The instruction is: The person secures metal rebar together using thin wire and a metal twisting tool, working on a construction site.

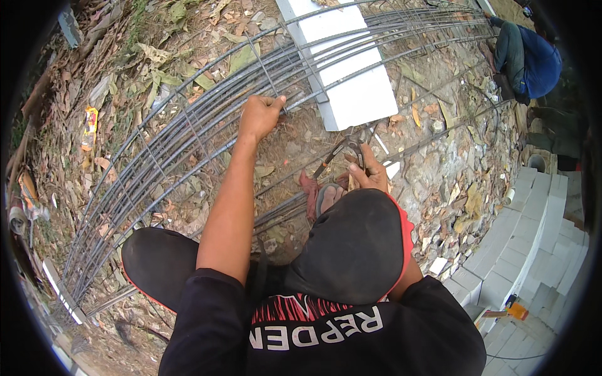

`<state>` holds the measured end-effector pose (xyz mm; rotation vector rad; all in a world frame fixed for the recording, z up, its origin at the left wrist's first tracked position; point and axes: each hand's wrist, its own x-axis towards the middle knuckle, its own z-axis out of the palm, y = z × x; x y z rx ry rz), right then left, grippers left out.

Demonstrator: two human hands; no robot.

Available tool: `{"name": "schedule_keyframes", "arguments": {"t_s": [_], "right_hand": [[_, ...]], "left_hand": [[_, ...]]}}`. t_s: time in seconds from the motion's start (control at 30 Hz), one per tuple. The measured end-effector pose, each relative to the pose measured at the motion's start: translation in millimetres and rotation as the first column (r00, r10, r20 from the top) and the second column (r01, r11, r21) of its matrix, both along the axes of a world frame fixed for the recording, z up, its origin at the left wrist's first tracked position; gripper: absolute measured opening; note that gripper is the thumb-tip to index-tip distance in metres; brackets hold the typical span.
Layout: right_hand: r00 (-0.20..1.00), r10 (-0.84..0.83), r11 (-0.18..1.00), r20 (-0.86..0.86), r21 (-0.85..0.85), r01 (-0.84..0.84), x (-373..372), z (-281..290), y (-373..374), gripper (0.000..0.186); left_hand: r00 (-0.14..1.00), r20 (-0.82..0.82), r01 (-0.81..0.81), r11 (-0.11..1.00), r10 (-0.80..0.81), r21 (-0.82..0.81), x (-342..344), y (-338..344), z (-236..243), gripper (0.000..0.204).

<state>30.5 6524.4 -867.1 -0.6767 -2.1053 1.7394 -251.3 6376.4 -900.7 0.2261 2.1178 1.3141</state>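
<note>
A long cage of grey steel rebar (207, 119) curves across the view, with thin square stirrups (260, 66) around its bars. My left hand (260, 118) is closed at the near side of the cage, thumb and fingers pinched beside a stirrup corner. What lies between those fingers is hidden. My right hand (372, 169) is closed around a pair of dark pincers (327, 161) with an orange mark on one handle, held just past my right knee and apart from the cage. Part of the grip is hidden behind the knee.
A white block (360, 94) lies beneath the bars. Loose rods (433, 135) lie on leaf-strewn, stony ground. Another person (533, 59) crouches at the far right end of the cage. Grey blocks (520, 232) are stacked at right, with an orange-handled tool (516, 311) on them.
</note>
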Motion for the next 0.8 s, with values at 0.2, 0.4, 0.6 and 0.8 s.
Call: {"name": "schedule_keyframes", "arguments": {"t_s": [0.2,0.4,0.6,0.8], "right_hand": [[0.811,-0.035,0.946,-0.584,-0.281,-0.161,-86,127,30,0.03],[0.716,-0.01,0.876,-0.698,-0.352,-0.33,-105,166,58,0.037],[0.952,0.29,0.875,0.102,-0.431,-0.22,-75,95,18,0.025],[0.823,0.214,0.78,0.526,0.415,-0.468,-79,12,-6,0.022]], "left_hand": [[0.995,-0.1,0.023,0.996,-0.032,-0.083,-2,-3,-9,0.041],[0.997,-0.073,0.01,0.998,-0.014,-0.058,-2,-1,-2,0.041],[0.999,-0.05,0.009,0.997,-0.013,-0.074,-2,-2,2,0.044],[0.999,-0.039,0.006,0.998,-0.009,-0.07,-3,-1,-1,0.046]]}}
